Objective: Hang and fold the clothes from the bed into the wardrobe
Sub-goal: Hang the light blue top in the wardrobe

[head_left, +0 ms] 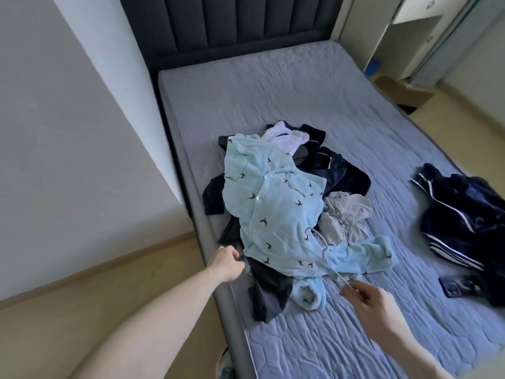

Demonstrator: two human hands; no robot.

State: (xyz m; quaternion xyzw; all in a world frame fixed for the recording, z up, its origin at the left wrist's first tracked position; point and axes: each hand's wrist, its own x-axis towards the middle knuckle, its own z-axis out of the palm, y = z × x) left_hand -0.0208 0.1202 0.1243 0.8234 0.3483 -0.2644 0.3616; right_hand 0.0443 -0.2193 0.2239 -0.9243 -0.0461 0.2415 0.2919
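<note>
A pile of clothes lies on the bed (273, 86). On top is a light blue fleece pyjama top (276, 209) with a small bird print. Dark navy garments (338, 170), a white piece (284, 136) and a grey piece (344, 217) lie under and beside it. A thin white wire hanger (325, 255) rests across the blue top. My right hand (369, 299) pinches the hanger's lower end. At the pile's left edge my left hand (225, 262) grips a dark garment (269, 291) by the mattress side.
A separate navy tracksuit with white stripes (461, 214) lies at the bed's right side. A dark padded headboard (232, 23) stands behind. A white wall (68, 119) runs close on the left. The open wardrobe (410, 36) and a cardboard box (404, 91) are at the far right.
</note>
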